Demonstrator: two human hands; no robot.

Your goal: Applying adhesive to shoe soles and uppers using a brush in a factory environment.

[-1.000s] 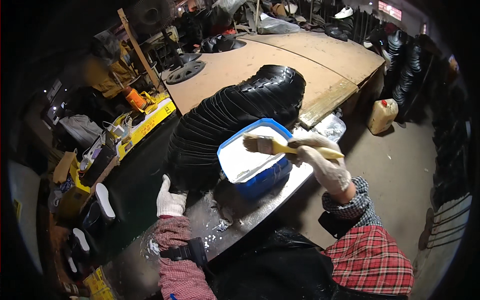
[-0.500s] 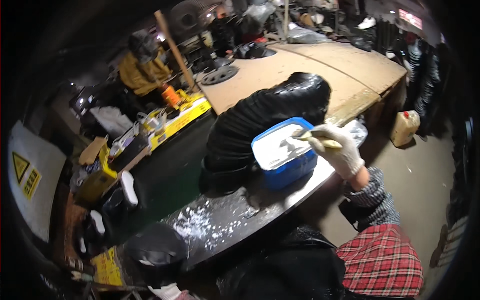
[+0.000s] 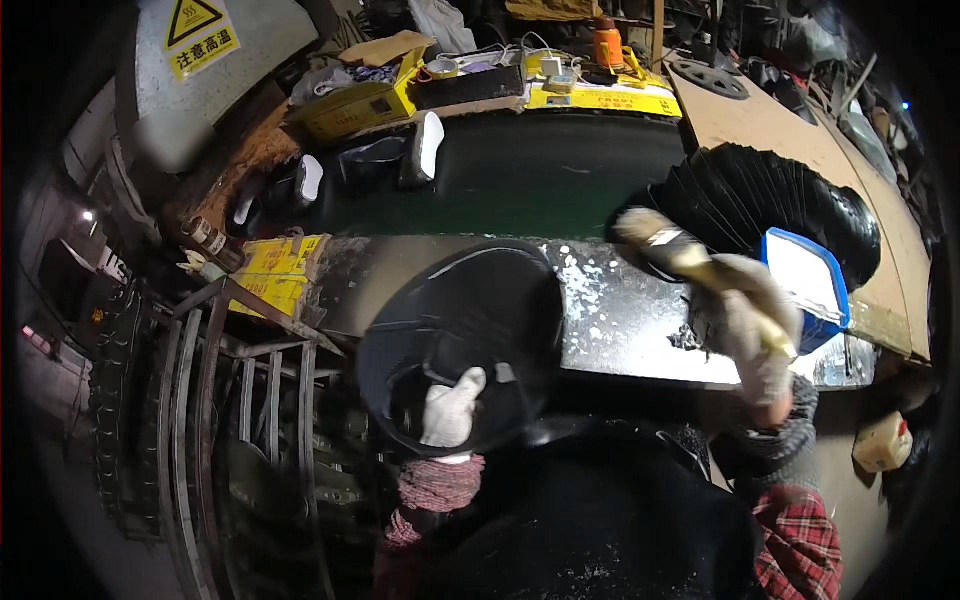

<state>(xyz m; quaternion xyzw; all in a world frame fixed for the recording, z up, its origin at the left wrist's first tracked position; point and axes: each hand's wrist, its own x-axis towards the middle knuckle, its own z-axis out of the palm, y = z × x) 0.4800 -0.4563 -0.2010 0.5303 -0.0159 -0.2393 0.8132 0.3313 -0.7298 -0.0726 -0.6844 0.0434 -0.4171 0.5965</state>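
Head view: a paste-spattered workbench (image 3: 620, 310) in a dim, cluttered workshop.
Gloved left hand (image 3: 450, 408) grips a black rubber tube (image 3: 460, 340) at 6 o'clock; gloved right hand (image 3: 745, 330), fingers closed around a brush (image 3: 665, 248), sits at 3 o'clock beside a blue tub (image 3: 810, 285).

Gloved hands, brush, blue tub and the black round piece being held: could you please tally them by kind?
Gloved hands: 2, left hand, right hand
Brush: 1
Blue tub: 1
Black round piece: 1
Total: 5
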